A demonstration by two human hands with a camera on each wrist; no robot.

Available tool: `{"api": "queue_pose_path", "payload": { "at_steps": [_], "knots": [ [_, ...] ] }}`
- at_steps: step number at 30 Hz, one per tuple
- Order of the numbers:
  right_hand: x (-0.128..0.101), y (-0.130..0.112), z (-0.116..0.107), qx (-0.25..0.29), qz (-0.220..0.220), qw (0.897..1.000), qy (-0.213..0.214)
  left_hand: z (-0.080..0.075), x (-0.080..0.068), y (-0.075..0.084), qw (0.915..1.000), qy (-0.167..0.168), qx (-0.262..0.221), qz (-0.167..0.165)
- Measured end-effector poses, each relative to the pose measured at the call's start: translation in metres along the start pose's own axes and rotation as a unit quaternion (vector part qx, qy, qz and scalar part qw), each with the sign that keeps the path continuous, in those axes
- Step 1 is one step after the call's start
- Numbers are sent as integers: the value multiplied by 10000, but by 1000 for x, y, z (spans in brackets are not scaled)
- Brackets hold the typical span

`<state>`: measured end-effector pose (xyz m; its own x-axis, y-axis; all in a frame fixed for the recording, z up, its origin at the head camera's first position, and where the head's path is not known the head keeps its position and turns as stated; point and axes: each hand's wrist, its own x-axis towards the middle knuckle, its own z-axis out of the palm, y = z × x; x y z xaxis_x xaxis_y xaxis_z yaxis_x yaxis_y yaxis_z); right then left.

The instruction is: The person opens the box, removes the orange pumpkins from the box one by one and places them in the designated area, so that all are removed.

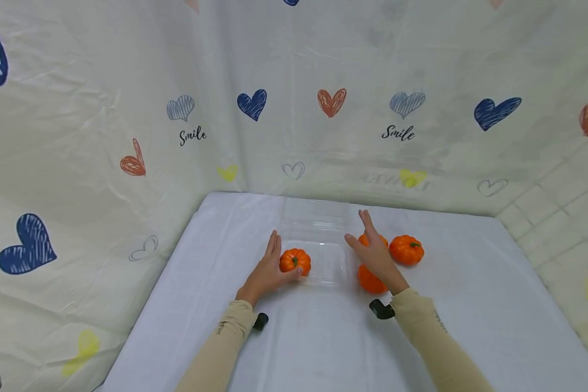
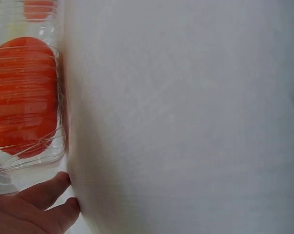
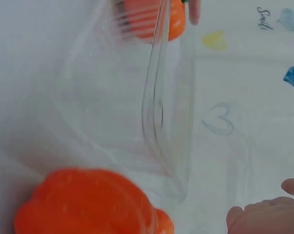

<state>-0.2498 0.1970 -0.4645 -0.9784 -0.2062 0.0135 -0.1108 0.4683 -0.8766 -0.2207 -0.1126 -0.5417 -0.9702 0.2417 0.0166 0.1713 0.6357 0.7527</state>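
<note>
A clear plastic container [image 1: 318,218] sits mid-table with one small orange pumpkin [image 1: 295,261] in its left side. My left hand [image 1: 276,260] lies against the container's left wall, fingers straight, thumb by that pumpkin. The left wrist view shows the pumpkin [image 2: 22,97] through the ribbed wall [image 2: 59,146], with my fingertips [image 2: 39,204] below it. My right hand [image 1: 367,240] is spread flat at the container's right wall, above two pumpkins, the near one [image 1: 369,280] and the far one [image 1: 379,238], which it half hides. A third pumpkin [image 1: 406,249] lies further right. The right wrist view shows a near pumpkin [image 3: 88,204] and the clear wall [image 3: 161,112].
A white cloth covers the table [image 1: 323,348]. Cream sheets printed with hearts [image 1: 252,103] hang close behind and on both sides. Black wrist cameras sit under both sleeves, the left camera [image 1: 261,321] and the right camera [image 1: 382,309].
</note>
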Motion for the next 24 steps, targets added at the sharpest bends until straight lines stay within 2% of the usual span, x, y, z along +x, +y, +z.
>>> {"api": "queue_pose_path", "payload": {
  "at_steps": [9,14,19,24],
  "knots": [
    [5,-3,34,189,-398,9987,-266,1,1,0,9999,-32,43,-86],
    [4,-4,49,386,-386,9972,-502,-1,1,1,10000,15,-1,-60],
    [5,-6,62,321,-526,9945,-848,-2,1,0,10000,40,-10,-64],
    [7,-6,70,288,-434,9919,-1160,1,2,-2,10000,11,-47,-61]
  ]
}}
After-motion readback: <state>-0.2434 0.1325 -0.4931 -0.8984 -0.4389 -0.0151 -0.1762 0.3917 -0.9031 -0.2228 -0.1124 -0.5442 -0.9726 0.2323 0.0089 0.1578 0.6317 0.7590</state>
